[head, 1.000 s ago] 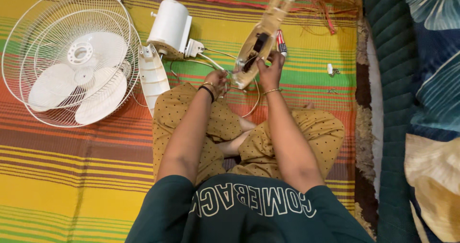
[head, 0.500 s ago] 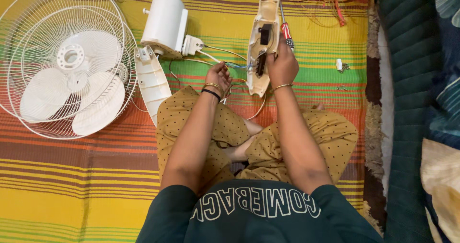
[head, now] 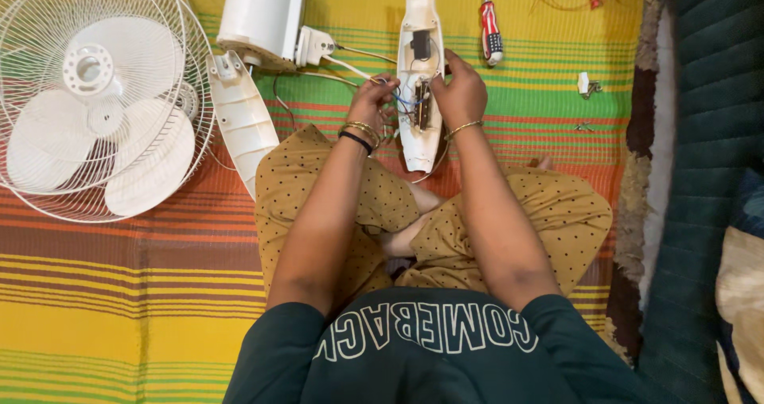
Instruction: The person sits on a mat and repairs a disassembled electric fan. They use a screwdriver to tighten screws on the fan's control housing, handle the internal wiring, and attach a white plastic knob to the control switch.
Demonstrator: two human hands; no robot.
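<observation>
A long white plastic housing (head: 419, 145) lies open side up on the striped mat (head: 119, 292), just past my crossed legs. A small circuit board (head: 422, 105) and thin wires (head: 394, 93) sit inside it. My left hand (head: 372, 105) pinches the wires at the housing's left edge. My right hand (head: 460, 93) grips the housing's right edge beside the board. More wires run from the housing up to a white motor casing (head: 259, 14).
A red-handled screwdriver (head: 489, 31) lies right of the housing. A white fan cage with blades (head: 87, 93) fills the left, and a second white housing half (head: 243, 121) lies beside it. Small white parts (head: 586, 84) sit further right, near a dark green quilted cushion (head: 700, 133).
The housing was held up at a tilt; it now lies straight on the mat. Both hands have shifted to its middle, at the board and wires.
</observation>
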